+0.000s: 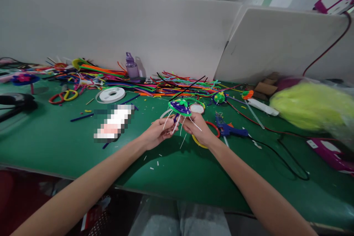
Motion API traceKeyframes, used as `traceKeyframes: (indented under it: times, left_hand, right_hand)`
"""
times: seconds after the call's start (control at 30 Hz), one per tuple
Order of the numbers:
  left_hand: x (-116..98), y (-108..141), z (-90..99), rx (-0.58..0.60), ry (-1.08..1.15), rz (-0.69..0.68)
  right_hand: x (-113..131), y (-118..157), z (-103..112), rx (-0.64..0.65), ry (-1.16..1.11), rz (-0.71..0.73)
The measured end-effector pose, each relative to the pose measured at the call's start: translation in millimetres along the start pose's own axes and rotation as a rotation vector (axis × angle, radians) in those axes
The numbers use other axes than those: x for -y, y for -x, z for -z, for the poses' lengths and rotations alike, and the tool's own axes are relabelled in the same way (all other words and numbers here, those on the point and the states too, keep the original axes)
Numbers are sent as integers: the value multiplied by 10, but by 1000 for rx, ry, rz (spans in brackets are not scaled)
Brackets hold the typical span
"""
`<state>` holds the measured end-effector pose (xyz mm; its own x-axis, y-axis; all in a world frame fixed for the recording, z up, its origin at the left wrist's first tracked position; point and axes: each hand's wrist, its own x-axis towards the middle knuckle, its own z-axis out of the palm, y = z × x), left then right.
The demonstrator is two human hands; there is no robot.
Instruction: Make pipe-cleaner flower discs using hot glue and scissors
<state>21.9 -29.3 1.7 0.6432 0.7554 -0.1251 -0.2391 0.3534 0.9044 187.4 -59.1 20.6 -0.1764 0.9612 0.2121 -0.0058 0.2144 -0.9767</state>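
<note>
Between my hands, above the green table, is a small pipe-cleaner umbrella with a purple and green top and thin white strips hanging from its rim. My left hand is closed around its purple stem, just under the top. My right hand is closed at the right underside, fingers near the rim and white strips; its fingertips are partly hidden, and I cannot tell exactly what they pinch. Below my right hand lie scissors with red and yellow handles, partly covered. A blue glue gun rests right of them.
Colourful pipe cleaners are heaped along the back. A white ribbon roll, more scissors and a blurred patch lie left. A purple bottle stands behind. A yellow bundle in plastic and a cord lie right.
</note>
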Motion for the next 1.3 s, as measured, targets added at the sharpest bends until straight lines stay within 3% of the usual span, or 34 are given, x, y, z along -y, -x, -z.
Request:
traceKeyframes:
  times: [0.3,0.53,0.7,0.9,1.0,1.13,1.2,1.3]
  left_hand:
    - [-16,19,-4,113,177,94]
    - [-16,39,-18,230,192,71]
    - [-20,39,-22,208,160,63]
    - [-40,9,-2,47,43,-19]
    - [-91,-29,22,-36,-108,-123]
    - [-176,-97,24,-119,-224,-238]
    - [-203,-131,-5,-105,-243,-240]
    - [-204,-177,-78,-41,-202,-177]
  right_hand:
    - [40,24,43,98,-103,-13]
    - [23,15,33,119,-141,6]
    - [24,23,50,127,-88,17]
    - [-75,-4,79,103,-29,-107]
    - [-69,-44,186,109,128,-128]
    - [6,-75,485,59,625,-77]
    - [26,-58,648,41,881,-59]
    - [16,24,801,22,1173,-152]
